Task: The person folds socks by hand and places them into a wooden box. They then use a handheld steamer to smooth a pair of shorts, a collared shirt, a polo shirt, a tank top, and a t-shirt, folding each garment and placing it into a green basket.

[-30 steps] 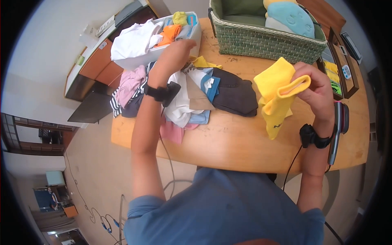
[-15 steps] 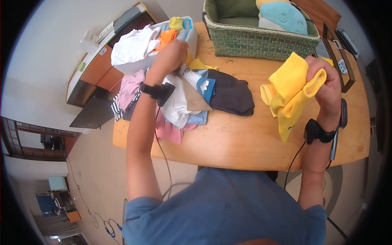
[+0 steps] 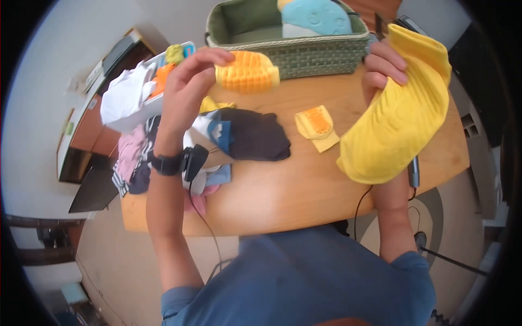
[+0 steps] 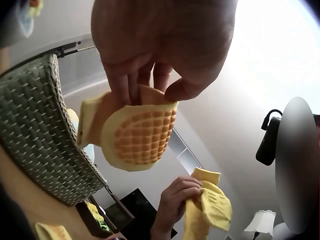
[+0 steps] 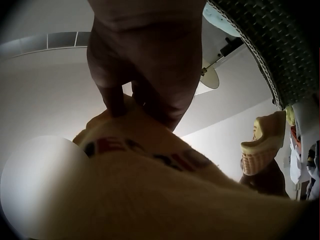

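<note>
In the head view my left hand (image 3: 187, 81) pinches a yellow sock-like piece (image 3: 247, 71) with a raised orange grid by its edge. The left wrist view shows the thumb and fingers at its top and the orange grid below. My right hand (image 3: 383, 65) grips a larger yellow cloth piece (image 3: 399, 114), which hangs down in folds; dark and red print (image 5: 120, 145) shows on it in the right wrist view. Between the hands, a smaller yellow piece with an orange patch (image 3: 318, 122) lies on the table (image 3: 261, 195).
Left on the table are a dark folded garment (image 3: 255, 136) and a heap with a pink garment (image 3: 130, 146). Behind them is a white bin (image 3: 128, 119) holding clothes. A green woven basket (image 3: 304, 57) with a blue plush (image 3: 315, 19) stands at the back.
My left hand has come up and away from the white bin with the orange-grid piece. The right hand has lifted its yellow cloth, uncovering the smaller yellow piece on the table.
</note>
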`<action>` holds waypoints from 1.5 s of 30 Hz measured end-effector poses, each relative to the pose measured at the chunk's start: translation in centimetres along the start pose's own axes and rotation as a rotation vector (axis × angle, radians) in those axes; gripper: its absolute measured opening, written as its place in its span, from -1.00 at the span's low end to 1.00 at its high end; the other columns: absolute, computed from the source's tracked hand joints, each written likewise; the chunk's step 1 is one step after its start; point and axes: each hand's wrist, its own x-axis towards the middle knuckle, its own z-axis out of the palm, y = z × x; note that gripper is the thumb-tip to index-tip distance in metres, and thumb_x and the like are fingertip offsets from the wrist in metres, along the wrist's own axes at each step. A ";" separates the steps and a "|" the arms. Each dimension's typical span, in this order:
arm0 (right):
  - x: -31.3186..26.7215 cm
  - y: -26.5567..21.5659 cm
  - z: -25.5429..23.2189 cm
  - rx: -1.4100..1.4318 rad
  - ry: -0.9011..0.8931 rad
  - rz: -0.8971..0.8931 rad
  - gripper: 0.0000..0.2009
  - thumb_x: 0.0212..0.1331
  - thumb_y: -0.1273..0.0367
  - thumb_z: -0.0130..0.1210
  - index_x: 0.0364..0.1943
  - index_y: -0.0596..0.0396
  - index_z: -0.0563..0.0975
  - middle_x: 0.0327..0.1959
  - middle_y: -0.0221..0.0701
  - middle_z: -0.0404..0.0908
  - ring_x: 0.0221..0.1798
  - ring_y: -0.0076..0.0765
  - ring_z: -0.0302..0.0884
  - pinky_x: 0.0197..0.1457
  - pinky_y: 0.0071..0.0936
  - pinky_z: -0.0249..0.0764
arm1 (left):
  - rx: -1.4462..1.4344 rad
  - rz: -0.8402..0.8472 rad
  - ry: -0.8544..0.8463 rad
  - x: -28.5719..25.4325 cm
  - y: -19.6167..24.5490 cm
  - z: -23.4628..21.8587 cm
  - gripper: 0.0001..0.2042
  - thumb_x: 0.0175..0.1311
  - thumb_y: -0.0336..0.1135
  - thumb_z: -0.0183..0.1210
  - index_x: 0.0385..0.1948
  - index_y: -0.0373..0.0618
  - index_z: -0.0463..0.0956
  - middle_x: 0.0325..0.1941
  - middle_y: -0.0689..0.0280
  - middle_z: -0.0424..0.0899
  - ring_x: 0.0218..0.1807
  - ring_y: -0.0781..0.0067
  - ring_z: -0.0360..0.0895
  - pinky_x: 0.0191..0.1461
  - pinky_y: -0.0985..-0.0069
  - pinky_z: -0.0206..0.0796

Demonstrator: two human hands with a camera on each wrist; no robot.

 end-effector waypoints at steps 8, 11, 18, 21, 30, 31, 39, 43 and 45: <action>0.2 0.8 -1.1 -0.165 0.095 -0.090 -0.84 0.38 0.34 -0.04 -0.11 0.13 0.39 -0.26 -0.42 0.36 -0.21 -0.46 0.36 -0.05 -0.45 0.32 | -0.037 -0.062 0.030 0.1 0.4 3.8 -0.79 0.45 -0.27 0.05 -0.17 -0.21 0.59 -0.17 0.38 0.68 -0.12 0.66 0.49 -0.01 0.63 0.28; -0.3 -0.2 -1.7 -0.595 0.227 -0.001 -0.62 0.41 0.34 -0.01 0.21 0.28 0.38 0.04 -0.27 0.60 0.06 -0.32 0.61 0.24 -0.39 0.50 | 0.033 -0.128 0.004 0.0 0.3 4.3 -0.78 0.45 -0.27 0.06 -0.15 -0.22 0.59 -0.18 0.39 0.68 -0.09 0.62 0.50 0.04 0.62 0.28; 0.2 0.7 -1.7 -0.876 0.368 0.066 -0.64 0.40 0.36 0.01 0.18 0.28 0.44 0.07 -0.28 0.61 0.07 -0.44 0.61 0.16 -0.48 0.52 | -0.012 -0.155 -0.169 -0.3 0.9 5.6 -0.78 0.42 -0.26 0.11 -0.11 -0.23 0.57 -0.06 0.40 0.61 -0.01 0.63 0.46 0.08 0.62 0.28; 0.4 0.8 -1.7 -0.872 0.392 0.104 -0.64 0.41 0.36 0.00 0.19 0.27 0.43 0.08 -0.29 0.61 0.07 -0.45 0.61 0.16 -0.46 0.53 | -0.050 -0.169 -0.177 -0.3 1.0 6.5 -0.78 0.40 -0.28 0.15 -0.11 -0.24 0.57 -0.05 0.40 0.59 -0.03 0.64 0.46 0.05 0.63 0.30; -0.3 -0.6 -3.0 -0.064 0.020 0.012 -0.74 0.36 0.34 0.04 0.04 0.15 0.43 -0.10 -0.42 0.43 -0.15 -0.49 0.38 -0.11 -0.54 0.44 | 0.111 -0.131 -0.031 -0.1 -0.4 6.7 -0.74 0.41 -0.23 0.16 -0.17 -0.30 0.60 -0.22 0.41 0.60 -0.15 0.64 0.47 -0.04 0.62 0.31; -0.3 -0.6 -2.3 0.003 0.129 0.006 -0.75 0.30 0.35 0.13 -0.02 0.12 0.43 -0.20 -0.48 0.32 -0.27 -0.58 0.21 -0.27 -0.64 0.29 | 0.133 -0.125 -0.021 -0.1 -0.8 6.6 -0.73 0.41 -0.22 0.16 -0.18 -0.30 0.61 -0.24 0.41 0.60 -0.17 0.64 0.46 -0.05 0.62 0.30; -0.5 -0.5 -3.8 -0.159 0.044 0.012 -0.67 0.31 0.30 0.13 0.05 0.18 0.40 -0.19 -0.49 0.36 -0.25 -0.58 0.25 -0.27 -0.66 0.33 | 0.236 -0.129 -0.025 -0.2 -2.0 7.1 -0.75 0.42 -0.24 0.14 -0.23 -0.29 0.61 -0.23 0.37 0.62 -0.12 0.58 0.50 0.00 0.57 0.32; -0.4 -0.6 -2.9 -0.477 0.162 -0.008 -0.74 0.38 0.28 0.01 -0.01 0.15 0.38 -0.23 -0.49 0.38 -0.31 -0.61 0.30 -0.33 -0.65 0.32 | 0.521 0.032 -0.114 0.6 -3.9 8.4 -0.77 0.29 -0.28 0.24 -0.24 -0.30 0.59 -0.23 0.24 0.61 -0.14 0.33 0.56 -0.01 0.47 0.37; -0.3 -0.7 -2.5 -0.666 0.296 -0.031 -0.78 0.40 0.29 -0.06 -0.04 0.14 0.39 -0.22 -0.47 0.42 -0.30 -0.61 0.38 -0.32 -0.63 0.39 | 0.738 0.083 -0.239 0.6 -4.8 9.7 -0.75 0.15 -0.29 0.30 -0.21 -0.25 0.59 -0.18 0.10 0.57 -0.10 0.03 0.56 0.06 0.31 0.41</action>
